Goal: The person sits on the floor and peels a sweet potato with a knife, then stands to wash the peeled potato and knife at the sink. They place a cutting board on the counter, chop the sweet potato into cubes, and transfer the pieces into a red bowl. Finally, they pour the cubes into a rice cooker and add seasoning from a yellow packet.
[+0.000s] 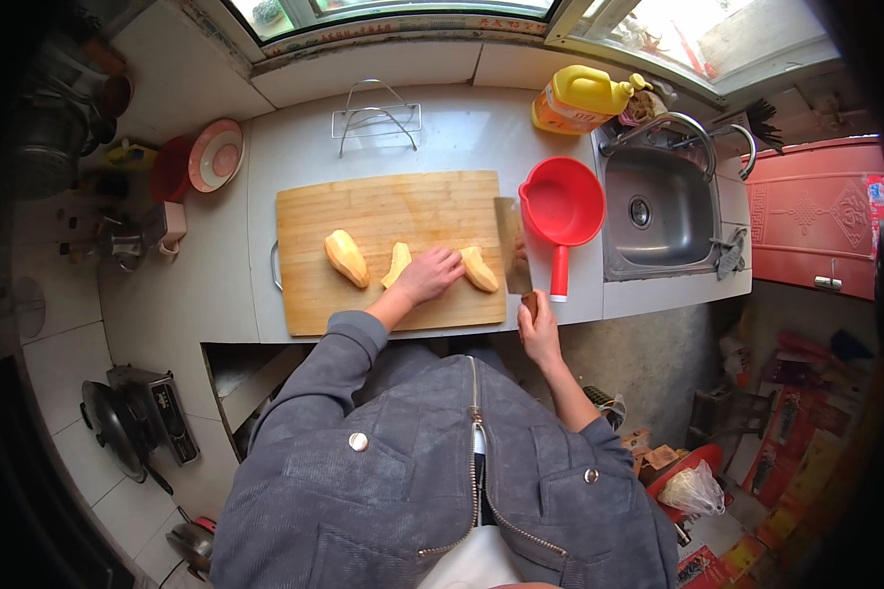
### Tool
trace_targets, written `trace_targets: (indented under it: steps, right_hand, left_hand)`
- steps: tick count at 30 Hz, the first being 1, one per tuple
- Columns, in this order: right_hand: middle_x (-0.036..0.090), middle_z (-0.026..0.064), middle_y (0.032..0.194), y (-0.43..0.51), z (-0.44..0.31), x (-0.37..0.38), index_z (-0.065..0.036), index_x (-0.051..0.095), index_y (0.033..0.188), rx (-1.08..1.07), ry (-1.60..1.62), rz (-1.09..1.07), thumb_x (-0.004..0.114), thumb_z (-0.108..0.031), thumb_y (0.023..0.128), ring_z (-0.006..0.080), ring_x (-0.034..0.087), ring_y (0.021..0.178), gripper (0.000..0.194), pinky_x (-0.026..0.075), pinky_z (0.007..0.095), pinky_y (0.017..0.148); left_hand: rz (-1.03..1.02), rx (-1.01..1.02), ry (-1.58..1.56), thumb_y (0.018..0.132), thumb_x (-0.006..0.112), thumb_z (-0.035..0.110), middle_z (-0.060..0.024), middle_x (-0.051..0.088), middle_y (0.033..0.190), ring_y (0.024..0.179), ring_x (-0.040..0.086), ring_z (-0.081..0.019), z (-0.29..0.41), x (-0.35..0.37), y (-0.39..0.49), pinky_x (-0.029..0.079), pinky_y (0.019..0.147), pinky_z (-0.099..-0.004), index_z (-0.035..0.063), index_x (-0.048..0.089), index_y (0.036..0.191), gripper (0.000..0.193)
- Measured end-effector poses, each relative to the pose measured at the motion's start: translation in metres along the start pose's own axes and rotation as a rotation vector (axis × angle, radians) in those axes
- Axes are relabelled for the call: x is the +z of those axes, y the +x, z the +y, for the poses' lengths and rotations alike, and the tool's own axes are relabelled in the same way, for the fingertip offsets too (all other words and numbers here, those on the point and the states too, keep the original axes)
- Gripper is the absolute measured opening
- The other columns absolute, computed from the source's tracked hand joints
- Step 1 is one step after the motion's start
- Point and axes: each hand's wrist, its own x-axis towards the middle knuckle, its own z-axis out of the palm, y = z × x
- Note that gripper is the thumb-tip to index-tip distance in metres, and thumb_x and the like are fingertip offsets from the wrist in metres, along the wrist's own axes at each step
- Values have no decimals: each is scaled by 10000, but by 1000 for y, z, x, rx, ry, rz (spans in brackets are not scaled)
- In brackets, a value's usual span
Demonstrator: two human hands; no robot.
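On the wooden cutting board [390,206] lie pale yellow peeled pieces, probably sweet potato. A whole-looking peeled piece [346,258] rests at the left, and a cut piece [398,261] lies partly behind my left hand [429,276]. My left hand is bent over the board, its fingertips at the near-left end of another cut piece [479,269]. Whether they grip it is hidden. My right hand [539,331] is closed around the wooden handle of a cleaver [514,247]. Its broad blade points away from me, just past the board's right edge.
A red plastic water ladle [563,202] lies right of the cleaver, beside the steel sink [659,254]. A yellow jug [578,99] stands behind it. A wire rack [376,121] is at the back, and a pink-and-white bowl [217,154] sits at the left.
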Motion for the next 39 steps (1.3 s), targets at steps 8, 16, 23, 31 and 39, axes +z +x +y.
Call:
trace_targets:
  steps: [8,16,23,31,39]
  right_hand:
    - [654,210,929,-15,-30,-6,-120,418,1315,-117,-261,-116,548,-178,959,419,644,856,384,522,477,704]
    - [647,239,910,-6,-11,29,-61,425,1239,-113,-401,-147,536,-145,954,463,626,803,316,507,523,668]
    - [644,239,890,-1,-22,34,-72,413,1254,-210,-282,-120,531,-156,964,456,631,793,324,509,518,660]
    - [644,250,861,23,-27,71,-54,415,1232,-257,-385,-195,556,-158,942,452,635,757,338,517,521,631]
    - [648,261,902,12,-41,60,-92,397,1258,-109,-198,-142,528,-180,970,490,613,821,329,479,560,675]
  left_hand:
    - [111,-348,-136,727,613,71,-85,533,904,865,560,-267,42,0,-38,466,734,-384,98,561,933,214]
    - [165,-487,-145,718,621,38,-90,529,902,878,554,-276,45,-14,-41,452,753,-389,89,558,934,231]
    - [301,-514,-206,733,617,19,-120,527,931,888,542,-315,47,-18,-23,438,769,-410,64,501,984,280]
    - [228,-672,-248,771,680,106,-133,522,986,925,555,-332,39,-13,-37,465,799,-416,47,493,1027,322]
    - [207,-1027,-540,744,763,198,-184,500,1103,1065,531,-367,48,24,-25,468,901,-419,0,431,1224,617]
